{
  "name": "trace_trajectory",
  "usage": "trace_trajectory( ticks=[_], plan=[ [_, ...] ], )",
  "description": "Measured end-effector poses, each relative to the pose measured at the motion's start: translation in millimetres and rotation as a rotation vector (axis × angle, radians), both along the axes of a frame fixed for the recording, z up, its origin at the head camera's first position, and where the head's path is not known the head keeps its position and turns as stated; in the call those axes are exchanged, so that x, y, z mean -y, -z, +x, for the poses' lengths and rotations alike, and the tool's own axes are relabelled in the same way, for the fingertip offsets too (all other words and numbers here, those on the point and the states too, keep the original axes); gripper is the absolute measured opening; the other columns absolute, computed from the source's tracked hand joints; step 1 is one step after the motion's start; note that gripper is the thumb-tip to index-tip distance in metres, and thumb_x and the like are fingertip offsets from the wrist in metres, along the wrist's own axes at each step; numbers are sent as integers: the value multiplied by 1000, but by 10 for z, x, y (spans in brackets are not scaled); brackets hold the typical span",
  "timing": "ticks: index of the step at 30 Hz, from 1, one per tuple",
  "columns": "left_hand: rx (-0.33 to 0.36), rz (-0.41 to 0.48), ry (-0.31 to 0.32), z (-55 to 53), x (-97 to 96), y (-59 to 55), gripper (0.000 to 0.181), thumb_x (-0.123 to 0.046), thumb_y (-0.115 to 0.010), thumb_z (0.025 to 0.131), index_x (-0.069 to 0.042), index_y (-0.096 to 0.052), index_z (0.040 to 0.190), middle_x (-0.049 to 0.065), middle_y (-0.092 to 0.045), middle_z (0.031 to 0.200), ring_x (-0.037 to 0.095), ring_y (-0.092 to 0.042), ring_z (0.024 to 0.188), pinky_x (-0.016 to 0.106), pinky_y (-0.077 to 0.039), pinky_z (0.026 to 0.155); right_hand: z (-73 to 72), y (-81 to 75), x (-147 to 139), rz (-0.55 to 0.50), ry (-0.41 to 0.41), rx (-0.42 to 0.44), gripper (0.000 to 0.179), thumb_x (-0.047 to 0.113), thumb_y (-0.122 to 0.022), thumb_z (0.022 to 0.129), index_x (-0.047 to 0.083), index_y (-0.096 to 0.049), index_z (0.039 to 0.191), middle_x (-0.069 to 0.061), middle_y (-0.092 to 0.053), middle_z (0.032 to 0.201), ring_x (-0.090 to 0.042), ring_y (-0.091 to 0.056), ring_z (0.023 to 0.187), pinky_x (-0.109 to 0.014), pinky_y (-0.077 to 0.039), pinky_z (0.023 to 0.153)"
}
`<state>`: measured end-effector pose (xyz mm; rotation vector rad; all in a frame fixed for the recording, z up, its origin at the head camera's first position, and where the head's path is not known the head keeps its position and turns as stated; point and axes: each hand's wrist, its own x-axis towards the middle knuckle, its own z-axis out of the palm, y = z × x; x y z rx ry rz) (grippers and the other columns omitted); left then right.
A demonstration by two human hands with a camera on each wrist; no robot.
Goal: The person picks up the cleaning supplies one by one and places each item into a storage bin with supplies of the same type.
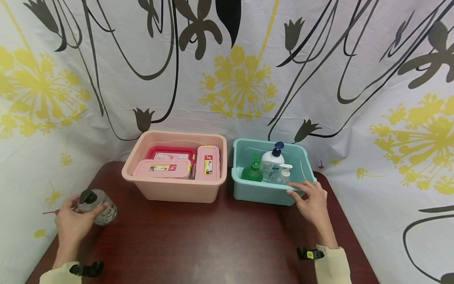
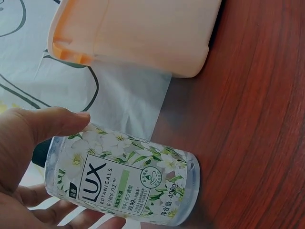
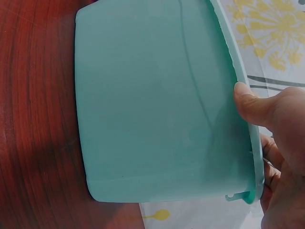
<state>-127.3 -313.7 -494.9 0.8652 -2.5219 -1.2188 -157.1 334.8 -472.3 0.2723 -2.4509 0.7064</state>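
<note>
My left hand (image 1: 72, 224) grips a clear LUX hand soap bottle (image 2: 131, 179) with a flowered label and a dark pump top. Thumb and fingers wrap its upper part, at the table's left side. On the right, my right hand (image 1: 313, 203) pinches the front rim of a teal bin (image 1: 260, 192), thumb outside and fingers over the edge. Inside that bin stand a green pump bottle (image 1: 252, 172), a white pump bottle with a blue top (image 1: 271, 161) and a small clear pump bottle (image 1: 283, 176).
A peach bin (image 1: 179, 191) stands left of the teal one, holding two pink lidded boxes (image 1: 208, 167) and a red-rimmed box (image 1: 172, 151). The dark wooden table (image 1: 198, 240) extends in front. A patterned cloth (image 1: 244, 118) hangs behind and at both sides.
</note>
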Motion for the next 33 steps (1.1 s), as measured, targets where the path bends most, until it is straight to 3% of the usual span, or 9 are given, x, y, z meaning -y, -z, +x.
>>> trace_trajectory(
  ticks=[5, 9, 11, 13, 26, 33],
  plan=[
    [-4, -14, 19, 33, -60, -16, 101, -44, -84, 82, -2, -32, 159, 33, -42, 155, 45, -51, 130, 45, -46, 80, -2, -3, -1, -4, 1, 4, 25, 7, -84, 82, 13, -81, 106, -8, -70, 87, -18, -43, 86, -53, -27, 82],
    [-28, -35, 31, 66, -110, -20, 100, -43, -86, 80, -4, -36, 158, 31, -45, 154, 37, -55, 117, 30, -43, 74, 2, -4, 9, -7, 3, 5, 25, 7, -84, 82, 13, -81, 106, -6, -70, 87, -18, -43, 87, -53, -27, 82],
    [-38, -42, 32, 76, -136, -22, 99, -43, -87, 79, -5, -38, 157, 30, -48, 152, 33, -55, 110, 22, -36, 69, 4, -4, 12, -5, 5, 5, 25, 7, -84, 82, 13, -81, 106, -6, -70, 87, -18, -43, 87, -53, -27, 82],
    [-49, -46, 38, 78, -166, -26, 98, -42, -88, 78, -4, -40, 155, 31, -50, 150, 32, -54, 108, 20, -35, 66, 5, -3, 13, -3, 6, 4, 25, 7, -84, 81, 13, -81, 106, -7, -70, 87, -18, -43, 86, -53, -27, 81],
    [-84, -31, 88, 86, -401, -60, 96, -39, -92, 74, -6, -46, 151, 27, -54, 146, 36, -55, 122, 22, -36, 75, 20, -1, -10, 0, 14, 16, 25, 8, -84, 83, 13, -81, 107, -8, -69, 86, -18, -43, 87, -53, -27, 83],
    [-89, -40, 113, 101, -507, -52, 95, -40, -93, 73, -5, -47, 149, 25, -56, 140, 30, -54, 111, 19, -37, 68, 18, -5, -7, -6, 13, 28, 24, 9, -84, 83, 13, -81, 107, -7, -68, 86, -19, -43, 86, -53, -26, 83]
  ],
)
